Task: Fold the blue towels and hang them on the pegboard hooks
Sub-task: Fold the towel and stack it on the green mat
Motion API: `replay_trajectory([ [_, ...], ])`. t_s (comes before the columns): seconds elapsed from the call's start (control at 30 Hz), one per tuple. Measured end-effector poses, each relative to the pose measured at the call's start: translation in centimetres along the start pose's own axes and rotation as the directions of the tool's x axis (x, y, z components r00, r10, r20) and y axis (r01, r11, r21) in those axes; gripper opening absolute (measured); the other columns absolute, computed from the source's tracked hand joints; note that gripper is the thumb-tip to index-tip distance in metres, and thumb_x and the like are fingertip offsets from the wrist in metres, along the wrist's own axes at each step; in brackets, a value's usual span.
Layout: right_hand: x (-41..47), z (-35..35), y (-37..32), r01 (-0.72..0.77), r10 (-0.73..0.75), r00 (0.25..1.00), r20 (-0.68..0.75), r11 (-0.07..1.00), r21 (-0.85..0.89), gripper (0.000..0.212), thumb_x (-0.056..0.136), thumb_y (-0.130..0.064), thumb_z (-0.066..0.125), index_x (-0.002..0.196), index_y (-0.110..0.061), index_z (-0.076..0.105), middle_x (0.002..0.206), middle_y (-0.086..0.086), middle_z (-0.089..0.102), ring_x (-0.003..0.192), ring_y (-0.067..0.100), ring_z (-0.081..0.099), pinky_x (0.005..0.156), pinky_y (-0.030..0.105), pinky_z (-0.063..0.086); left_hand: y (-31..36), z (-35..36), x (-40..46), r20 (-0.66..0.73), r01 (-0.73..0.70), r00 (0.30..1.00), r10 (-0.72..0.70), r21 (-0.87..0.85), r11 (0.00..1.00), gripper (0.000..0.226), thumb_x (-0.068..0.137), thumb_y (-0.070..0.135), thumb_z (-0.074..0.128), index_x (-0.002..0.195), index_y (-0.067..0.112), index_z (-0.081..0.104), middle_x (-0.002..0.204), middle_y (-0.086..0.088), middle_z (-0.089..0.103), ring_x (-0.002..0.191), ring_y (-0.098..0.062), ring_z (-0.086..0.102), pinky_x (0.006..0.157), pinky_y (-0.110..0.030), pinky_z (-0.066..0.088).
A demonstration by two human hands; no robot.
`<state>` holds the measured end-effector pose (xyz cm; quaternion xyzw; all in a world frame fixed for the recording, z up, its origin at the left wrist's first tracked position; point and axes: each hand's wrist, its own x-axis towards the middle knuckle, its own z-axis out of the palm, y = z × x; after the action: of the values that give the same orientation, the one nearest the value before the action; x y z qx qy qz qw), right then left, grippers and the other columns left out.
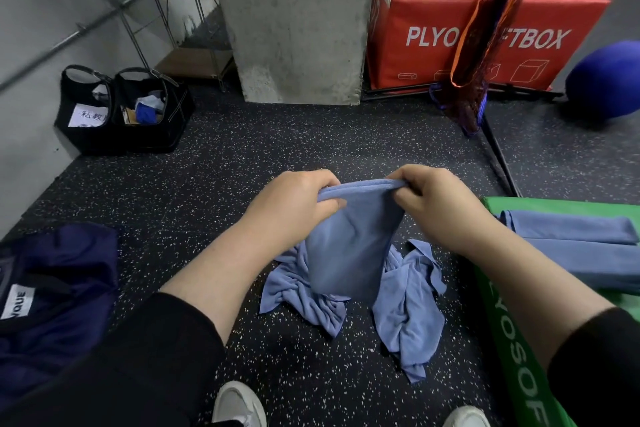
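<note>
A folded towel (349,239) is gripped at its top edge by curled fingers of left hand (294,199) and right hand (436,199), above crumpled towels (405,308) on the floor (242,156).

Illumination is even and moderately bright, diffuse from overhead; no lamp is in view. Shadows are soft: a faint one lies beneath the blue ball (606,80), right of the concrete pillar (294,17). The red box (485,28) beside the pillar shows no glare. Wide-angle distortion bends the pillar's edges and the shelf frame (156,10) to its left. The hanging net (491,28) is slightly motion-blurred. The centre is sharp; the corners soften.
</note>
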<state>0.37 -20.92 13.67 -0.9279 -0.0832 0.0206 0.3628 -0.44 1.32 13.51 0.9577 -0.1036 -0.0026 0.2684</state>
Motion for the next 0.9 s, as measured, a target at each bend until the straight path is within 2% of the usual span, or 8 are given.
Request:
replay_trajectory([
  [0.1, -0.2, 0.1, -0.2, 0.022, -0.021, 1.0, -0.014, 0.999, 0.044, 0.015, 0.09, -0.013, 0.056, 0.083, -0.022, 0.066, 0.053, -0.008, 0.051, 0.043, 0.005, 0.039, 0.043, 0.018, 0.031, 0.2, 0.5, 0.1, -0.012, 0.022, 1.0, -0.022, 0.024, 0.999, 0.027, 0.092, 0.035, 0.062, 0.074, 0.017, 0.056, 0.065, 0.002, 0.053, 0.07, -0.024, 0.053, 0.059, -0.035, 0.036],
  [0.17, -0.2, 0.3, -0.2, 0.034, -0.033, 0.999, -0.03, 0.999, 0.035, 0.015, 0.089, -0.013, 0.056, 0.083, -0.022, 0.066, 0.055, -0.006, 0.052, 0.047, 0.005, 0.04, 0.047, 0.019, 0.033, 0.5, 0.7, 0.2, -0.023, 0.05, 0.998, -0.05, -0.001, 0.999, 0.029, 0.089, 0.035, 0.062, 0.069, 0.015, 0.052, 0.063, 0.0, 0.052, 0.068, -0.025, 0.052, 0.058, -0.034, 0.036],
  [0.3, 0.0, 0.6, -0.3, 0.034, -0.032, 0.998, -0.052, 0.998, 0.048, 0.014, 0.087, -0.015, 0.056, 0.083, -0.023, 0.067, 0.061, -0.002, 0.058, 0.051, 0.006, 0.041, 0.051, 0.021, 0.034, 1.2, 1.0, 0.5, -0.03, 0.166, 0.985, -0.17, -0.111, 0.98, 0.039, 0.089, 0.04, 0.065, 0.066, 0.012, 0.051, 0.059, 0.0, 0.048, 0.063, -0.025, 0.045, 0.057, -0.035, 0.034],
  [0.4, 0.0, 1.1, -0.2, 0.03, -0.029, 0.999, -0.037, 0.999, 0.042, 0.014, 0.088, -0.017, 0.057, 0.081, -0.025, 0.066, 0.064, -0.001, 0.063, 0.052, 0.007, 0.044, 0.055, 0.029, 0.039, 1.6, 1.5, 0.4, 0.024, 0.303, 0.95, -0.31, -0.301, 0.904, 0.034, 0.086, 0.028, 0.064, 0.06, 0.017, 0.046, 0.055, -0.003, 0.044, 0.056, -0.024, 0.042, 0.05, -0.029, 0.032],
  [0.53, -0.1, 1.7, -0.5, 0.018, -0.018, 1.0, -0.021, 1.0, 0.015, 0.014, 0.087, -0.018, 0.058, 0.083, -0.026, 0.068, 0.06, -0.006, 0.063, 0.048, 0.005, 0.044, 0.054, 0.028, 0.04, 1.7, 1.6, 0.0, 0.054, 0.379, 0.909, -0.414, -0.526, 0.762, 0.009, 0.083, 0.014, 0.059, 0.08, 0.005, 0.06, 0.062, -0.01, 0.058, 0.046, -0.024, 0.054, 0.039, -0.021, 0.038],
  [0.63, -0.4, 2.0, -1.1, 0.027, -0.027, 1.0, -0.007, 0.999, -0.018, 0.014, 0.088, -0.021, 0.058, 0.087, -0.027, 0.07, 0.06, -0.004, 0.063, 0.047, 0.006, 0.045, 0.055, 0.028, 0.041, 1.9, 1.5, -0.1, 0.076, 0.395, 0.877, -0.474, -0.676, 0.622, 0.011, 0.088, 0.009, 0.058, 0.098, 0.006, 0.062, 0.067, -0.009, 0.062, 0.045, -0.023, 0.061, 0.042, -0.026, 0.049],
  [0.77, -1.0, 2.8, -2.0, 0.048, -0.047, 0.999, 0.015, 0.998, -0.046, 0.012, 0.09, -0.02, 0.059, 0.087, -0.024, 0.07, 0.056, -0.003, 0.057, 0.048, 0.009, 0.043, 0.054, 0.03, 0.039, 2.7, 1.6, -0.4, 0.148, 0.41, 0.855, -0.497, -0.78, 0.473, 0.019, 0.093, 0.01, 0.055, 0.112, 0.012, 0.059, 0.087, -0.016, 0.07, 0.062, -0.033, 0.072, 0.056, -0.037, 0.063],
  [0.9, -1.0, 3.1, -2.0, 0.08, -0.078, 0.995, 0.057, 0.997, -0.017, 0.014, 0.09, -0.02, 0.056, 0.085, -0.021, 0.069, 0.057, -0.002, 0.054, 0.052, 0.009, 0.039, 0.055, 0.031, 0.04, 3.0, 1.9, -0.6, 0.161, 0.401, 0.844, -0.512, -0.823, 0.402, 0.025, 0.096, 0.009, 0.054, 0.121, 0.011, 0.056, 0.102, -0.02, 0.071, 0.081, -0.037, 0.076, 0.065, -0.042, 0.065],
])
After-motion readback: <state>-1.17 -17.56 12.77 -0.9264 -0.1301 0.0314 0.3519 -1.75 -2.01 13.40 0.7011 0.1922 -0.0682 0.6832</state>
